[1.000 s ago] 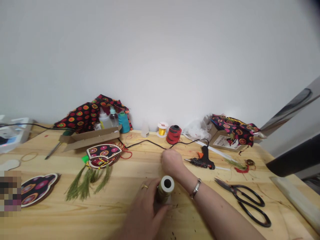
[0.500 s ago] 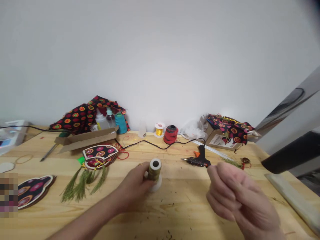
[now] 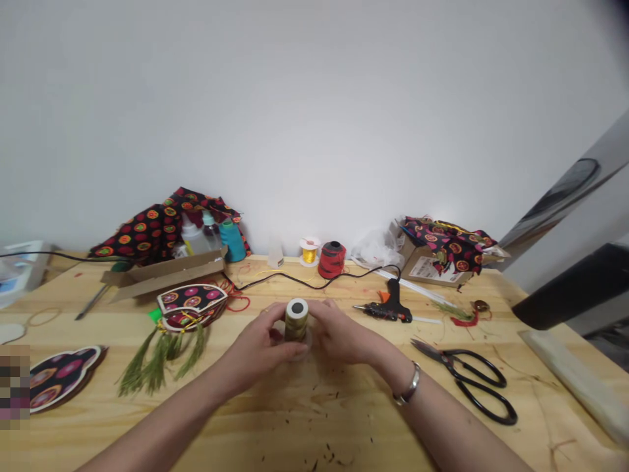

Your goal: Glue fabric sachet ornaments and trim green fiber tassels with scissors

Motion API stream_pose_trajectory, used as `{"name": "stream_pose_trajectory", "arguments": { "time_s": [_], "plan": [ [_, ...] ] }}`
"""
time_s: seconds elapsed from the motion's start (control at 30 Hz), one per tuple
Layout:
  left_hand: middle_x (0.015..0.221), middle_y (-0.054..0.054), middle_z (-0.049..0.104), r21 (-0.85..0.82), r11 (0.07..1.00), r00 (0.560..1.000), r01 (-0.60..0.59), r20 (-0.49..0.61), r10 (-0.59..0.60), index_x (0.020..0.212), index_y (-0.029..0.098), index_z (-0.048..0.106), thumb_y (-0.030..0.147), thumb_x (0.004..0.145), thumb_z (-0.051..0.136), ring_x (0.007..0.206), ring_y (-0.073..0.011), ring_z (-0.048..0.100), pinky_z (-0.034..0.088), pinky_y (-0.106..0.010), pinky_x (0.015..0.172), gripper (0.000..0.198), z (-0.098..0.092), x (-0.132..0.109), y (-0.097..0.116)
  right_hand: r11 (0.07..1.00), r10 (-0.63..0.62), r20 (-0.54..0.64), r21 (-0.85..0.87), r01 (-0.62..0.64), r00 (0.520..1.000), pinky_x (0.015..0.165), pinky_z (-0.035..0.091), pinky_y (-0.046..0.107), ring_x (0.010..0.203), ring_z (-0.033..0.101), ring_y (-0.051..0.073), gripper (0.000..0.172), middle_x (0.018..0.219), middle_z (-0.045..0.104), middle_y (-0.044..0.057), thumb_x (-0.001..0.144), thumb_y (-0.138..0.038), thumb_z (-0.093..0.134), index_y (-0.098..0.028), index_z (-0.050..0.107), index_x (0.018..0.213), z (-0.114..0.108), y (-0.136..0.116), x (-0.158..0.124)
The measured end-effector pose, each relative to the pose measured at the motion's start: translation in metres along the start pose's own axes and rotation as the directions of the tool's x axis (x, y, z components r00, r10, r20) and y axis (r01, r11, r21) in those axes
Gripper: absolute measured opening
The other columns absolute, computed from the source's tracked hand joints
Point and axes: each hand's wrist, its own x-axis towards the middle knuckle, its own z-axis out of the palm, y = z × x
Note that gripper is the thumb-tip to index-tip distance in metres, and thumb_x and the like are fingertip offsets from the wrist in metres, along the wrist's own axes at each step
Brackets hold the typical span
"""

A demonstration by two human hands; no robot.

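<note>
An olive-green thread spool (image 3: 296, 319) stands upright on the wooden table (image 3: 344, 419), its white core open at the top. My left hand (image 3: 258, 344) grips the spool from the left, fingers curled around its side. From the right, my right hand (image 3: 341, 334) closes on the same spool, a metal bracelet on its wrist. Both hands touch the spool near its base.
Black scissors (image 3: 466, 380) lie to the right, a black glue gun (image 3: 388, 309) with its cord behind. Left are a patterned fabric piece with green tassels (image 3: 184, 311), another patterned piece (image 3: 61, 373) and a cardboard box (image 3: 162, 275) with bottles. Red (image 3: 331, 259) and gold (image 3: 309, 252) spools stand by the wall.
My right hand, raised at the right half a second ago, has come back down to the spool. The left hand has stayed on the spool, which now stands a little farther from me.
</note>
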Motion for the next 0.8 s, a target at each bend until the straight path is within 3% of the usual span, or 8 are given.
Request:
{"name": "stream_pose_trajectory", "arguments": {
  "time_s": [0.17, 0.27, 0.4, 0.47, 0.53, 0.6, 0.7, 0.8],
  "plan": [
    [0.088, -0.003, 0.069, -0.035, 0.999, 0.999, 0.008, -0.035, -0.009, 0.094, 0.019, 0.063, 0.024, 0.069, 0.069, 0.083, -0.0232, 0.064, 0.051, -0.035, 0.075, 0.026, -0.006, -0.001, 0.002, 0.996, 0.094, -0.035, 0.008, -0.094, 0.995, 0.076, 0.043, 0.033, 0.083, 0.05, 0.021, 0.032, 0.08, 0.064, 0.004, 0.076, -0.003, 0.049, -0.022, 0.068, 0.093, 0.002, 0.004, 0.003],
    [0.083, -0.002, 0.069, -0.066, 0.998, 0.997, 0.013, -0.069, -0.017, 0.089, 0.019, 0.061, 0.029, 0.07, 0.069, 0.079, -0.0224, 0.065, 0.051, -0.036, 0.073, 0.023, -0.015, -0.002, 0.003, 0.989, 0.139, -0.015, 0.051, -0.138, 0.99, 0.072, 0.043, 0.03, 0.075, 0.053, 0.018, 0.02, 0.074, 0.063, 0.004, 0.08, -0.008, 0.052, -0.017, 0.069, 0.074, -0.004, -0.001, -0.015],
    [0.085, -0.002, 0.07, -0.098, 0.995, 0.994, 0.009, -0.109, -0.02, 0.093, 0.02, 0.058, 0.033, 0.071, 0.068, 0.083, -0.023, 0.065, 0.05, -0.036, 0.076, 0.027, -0.023, 0.004, 0.003, 0.964, 0.134, 0.155, 0.208, -0.165, 0.979, 0.058, 0.042, 0.019, 0.063, 0.056, 0.01, 0.014, 0.07, 0.067, -0.001, 0.083, -0.016, 0.058, -0.017, 0.072, 0.078, -0.018, -0.027, -0.057],
    [0.086, -0.002, 0.07, -0.103, 0.995, 0.994, 0.004, -0.108, -0.015, 0.092, 0.02, 0.059, 0.033, 0.071, 0.068, 0.085, -0.0231, 0.065, 0.05, -0.036, 0.077, 0.026, -0.024, 0.008, 0.004, 0.914, 0.102, 0.301, 0.347, -0.208, 0.948, 0.056, 0.042, 0.018, 0.061, 0.056, 0.01, 0.012, 0.067, 0.067, -0.001, 0.082, -0.021, 0.063, -0.018, 0.073, 0.079, -0.022, -0.039, -0.073],
    [0.084, -0.002, 0.071, -0.1, 0.995, 0.996, 0.003, -0.085, -0.011, 0.087, 0.021, 0.06, 0.032, 0.071, 0.069, 0.084, -0.0231, 0.065, 0.05, -0.035, 0.077, 0.021, -0.024, 0.009, 0.006, 0.88, 0.103, 0.347, 0.406, -0.249, 0.932, 0.057, 0.044, 0.019, 0.062, 0.058, 0.011, 0.012, 0.069, 0.067, -0.001, 0.082, -0.022, 0.062, -0.019, 0.074, 0.082, -0.022, -0.043, -0.079],
    [0.083, -0.001, 0.071, -0.089, 0.996, 0.999, 0.001, -0.05, -0.006, 0.083, 0.021, 0.062, 0.03, 0.071, 0.07, 0.084, -0.023, 0.065, 0.05, -0.034, 0.077, 0.017, -0.026, 0.007, 0.01, 0.908, 0.177, 0.193, 0.347, -0.236, 0.965, 0.068, 0.049, 0.025, 0.073, 0.061, 0.014, 0.021, 0.083, 0.07, 0.002, 0.081, -0.019, 0.062, -0.021, 0.071, 0.1, -0.019, -0.038, -0.072],
    [0.087, 0.0, 0.072, -0.079, 0.997, 1.0, -0.009, -0.008, 0.009, 0.087, 0.024, 0.066, 0.028, 0.071, 0.071, 0.088, -0.0227, 0.065, 0.05, -0.033, 0.08, 0.017, -0.03, -0.002, 0.019, 0.961, 0.188, -0.11, 0.226, -0.16, 0.976, 0.101, 0.038, 0.04, 0.116, 0.052, 0.023, 0.077, 0.131, 0.055, 0.01, 0.071, -0.018, 0.073, -0.025, 0.039, 0.139, -0.011, -0.022, -0.042],
    [0.092, 0.001, 0.073, -0.1, 0.995, 1.0, -0.024, 0.003, 0.024, 0.092, 0.028, 0.068, 0.029, 0.072, 0.072, 0.09, -0.0231, 0.066, 0.05, -0.034, 0.082, 0.02, -0.038, -0.012, 0.027, 0.953, 0.009, -0.026, 0.302, -0.001, 1.0, 0.108, 0.029, 0.038, 0.131, 0.037, 0.024, 0.106, 0.148, 0.036, 0.012, 0.063, -0.02, 0.08, -0.025, 0.016, 0.148, -0.003, -0.013, -0.01]
  ]
}}
